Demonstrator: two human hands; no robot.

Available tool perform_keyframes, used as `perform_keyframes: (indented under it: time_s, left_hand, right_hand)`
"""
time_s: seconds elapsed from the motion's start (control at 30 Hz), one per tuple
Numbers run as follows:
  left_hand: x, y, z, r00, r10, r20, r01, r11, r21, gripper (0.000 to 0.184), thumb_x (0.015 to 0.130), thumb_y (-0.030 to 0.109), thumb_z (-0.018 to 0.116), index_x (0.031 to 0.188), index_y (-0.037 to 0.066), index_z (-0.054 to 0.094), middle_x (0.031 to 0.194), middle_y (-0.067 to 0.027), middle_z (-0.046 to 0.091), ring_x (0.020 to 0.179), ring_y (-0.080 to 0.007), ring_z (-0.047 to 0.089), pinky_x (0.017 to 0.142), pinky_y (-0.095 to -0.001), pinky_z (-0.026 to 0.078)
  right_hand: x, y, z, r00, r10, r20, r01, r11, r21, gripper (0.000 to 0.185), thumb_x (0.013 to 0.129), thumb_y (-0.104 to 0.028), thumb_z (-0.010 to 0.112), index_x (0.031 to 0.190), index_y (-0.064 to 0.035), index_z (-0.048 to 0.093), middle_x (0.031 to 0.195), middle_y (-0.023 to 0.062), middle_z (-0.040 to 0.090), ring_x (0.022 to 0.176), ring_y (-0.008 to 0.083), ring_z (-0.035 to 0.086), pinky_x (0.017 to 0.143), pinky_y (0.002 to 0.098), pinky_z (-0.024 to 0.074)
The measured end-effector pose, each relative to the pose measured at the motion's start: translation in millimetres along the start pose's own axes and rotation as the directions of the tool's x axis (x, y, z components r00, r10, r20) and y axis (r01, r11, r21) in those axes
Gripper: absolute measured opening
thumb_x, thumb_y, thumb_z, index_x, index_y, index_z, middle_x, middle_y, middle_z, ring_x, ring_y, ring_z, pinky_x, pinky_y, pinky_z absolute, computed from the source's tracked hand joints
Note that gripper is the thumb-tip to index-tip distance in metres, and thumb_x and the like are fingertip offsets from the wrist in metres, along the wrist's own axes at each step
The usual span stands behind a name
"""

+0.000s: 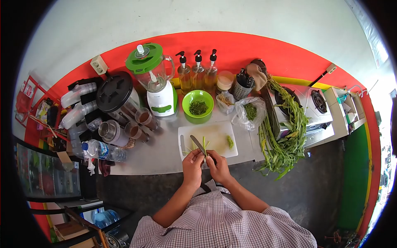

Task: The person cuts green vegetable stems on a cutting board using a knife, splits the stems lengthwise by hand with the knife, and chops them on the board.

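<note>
My left hand (192, 168) and my right hand (218, 168) meet at the front edge of a white cutting board (219, 127), fingers closed. A knife (197, 143) slants up and left from between them; its handle seems to lie in my right hand, mostly hidden. Pinched in my left fingertips is a thin green stem (204, 143), upright beside the blade. A few pale green stem pieces (188, 151) lie on the board's left part. On its right sits a small pile of cut green pieces (230, 142). Behind the board, a green bowl (198, 119) holds chopped greens (198, 108).
Leafy long stems (285, 144) drape over the counter's right end beside a gas stove (316, 111). A plastic bag (250, 112) of greens stands nearby. Behind are a blender (160, 99) and pump bottles (198, 74). Leftward are brown-filled cups (136, 132) and a water bottle (105, 151).
</note>
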State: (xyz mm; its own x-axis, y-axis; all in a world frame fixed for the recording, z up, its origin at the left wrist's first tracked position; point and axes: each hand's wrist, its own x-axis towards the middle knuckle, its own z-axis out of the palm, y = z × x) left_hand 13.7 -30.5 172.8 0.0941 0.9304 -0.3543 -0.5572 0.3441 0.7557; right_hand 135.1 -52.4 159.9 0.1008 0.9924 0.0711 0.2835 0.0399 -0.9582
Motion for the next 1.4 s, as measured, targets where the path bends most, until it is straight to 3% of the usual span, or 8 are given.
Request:
perform_keyframes:
  time_s: [0.27,0.37,0.57,0.63,0.77,0.83,0.93,1.4]
  left_hand:
    - [1.3,7.4,-6.5,0.998,-0.009,0.058,0.007,1.000,0.024,0.018,0.097,0.005,0.063,0.113,-0.004,0.065,0.101,-0.0030,0.069,0.087,-0.0065,0.062,0.077,-0.0221,0.048]
    - [2.3,10.5,-10.0,0.998,-0.006,0.058,0.004,0.999,0.032,0.018,0.097,0.004,0.063,0.113,-0.004,0.065,0.100,-0.0023,0.069,0.084,-0.0053,0.059,0.073,-0.0216,0.045]
    - [7.9,8.7,-30.0,0.996,-0.002,0.088,-0.004,0.998,0.062,0.014,0.097,0.005,0.061,0.109,0.000,0.066,0.092,0.0014,0.066,0.082,-0.0046,0.056,0.073,-0.0218,0.043]
    - [6.4,12.5,-31.0,0.996,0.014,0.090,-0.019,0.999,0.050,0.012,0.098,0.007,0.060,0.106,0.001,0.066,0.088,0.0023,0.063,0.082,-0.0051,0.056,0.074,-0.0218,0.043]
    - [2.3,17.3,-28.5,0.998,0.037,0.048,-0.043,0.992,0.116,0.010,0.096,0.006,0.063,0.105,0.001,0.065,0.090,0.0010,0.065,0.083,-0.0058,0.057,0.075,-0.0219,0.045]
    - [1.7,14.4,-31.7,0.983,0.154,0.097,-0.176,0.946,0.274,0.010,0.095,0.003,0.066,0.104,-0.001,0.065,0.089,-0.0005,0.067,0.080,-0.0063,0.060,0.072,-0.0221,0.047]
    - [4.2,15.3,-37.7,0.980,0.169,0.101,-0.194,0.915,0.352,0.009,0.093,0.001,0.069,0.101,-0.003,0.067,0.088,-0.0019,0.069,0.076,-0.0060,0.061,0.068,-0.0218,0.047]
    - [6.2,20.2,-43.2,0.985,0.113,0.128,-0.141,0.962,0.233,0.008,0.093,0.002,0.070,0.099,-0.003,0.067,0.087,-0.0032,0.070,0.078,-0.0068,0.062,0.073,-0.0213,0.048]
  right_hand:
    - [4.5,-10.1,-0.3,1.000,-0.016,0.017,0.016,1.000,-0.014,0.030,0.100,-0.016,0.058,0.126,-0.0023,0.057,0.077,0.0166,0.065,0.066,0.0285,0.064,0.062,0.0373,0.0483]
    - [6.9,-10.8,0.9,0.998,-0.020,0.053,0.021,0.999,-0.025,0.033,0.100,-0.011,0.055,0.131,0.0002,0.052,0.077,0.0117,0.062,0.068,0.0206,0.059,0.065,0.0332,0.0474]
    - [12.4,-24.4,-2.0,0.993,-0.017,0.117,0.030,0.993,-0.110,0.043,0.098,-0.012,0.058,0.139,-0.0017,0.050,0.082,0.0139,0.065,0.071,0.0285,0.064,0.068,0.0364,0.0500]
    - [13.8,-25.4,-2.7,0.985,-0.113,0.132,0.138,0.969,-0.204,0.050,0.095,-0.014,0.063,0.143,-0.0053,0.048,0.088,0.0169,0.069,0.076,0.0371,0.067,0.068,0.0435,0.0527]
    - [14.0,-25.5,-1.2,0.976,-0.170,0.139,0.199,0.951,-0.235,0.053,0.094,-0.014,0.064,0.144,-0.0048,0.047,0.088,0.0166,0.070,0.077,0.0373,0.068,0.069,0.0443,0.0534]
    - [12.2,-24.2,0.1,0.971,-0.194,0.137,0.223,0.944,-0.242,0.053,0.094,-0.014,0.064,0.144,-0.0043,0.047,0.089,0.0166,0.070,0.078,0.0371,0.068,0.069,0.0436,0.0537]
    - [9.1,-19.5,2.9,0.982,-0.136,0.134,0.167,0.952,-0.258,0.051,0.094,-0.014,0.065,0.142,-0.0030,0.050,0.089,0.0174,0.071,0.078,0.0372,0.068,0.068,0.0436,0.0540]
    - [9.8,-17.3,10.1,0.980,-0.180,0.080,0.195,0.951,-0.242,0.047,0.096,-0.012,0.060,0.139,0.0057,0.050,0.089,0.0187,0.069,0.078,0.0354,0.068,0.071,0.0401,0.0532]
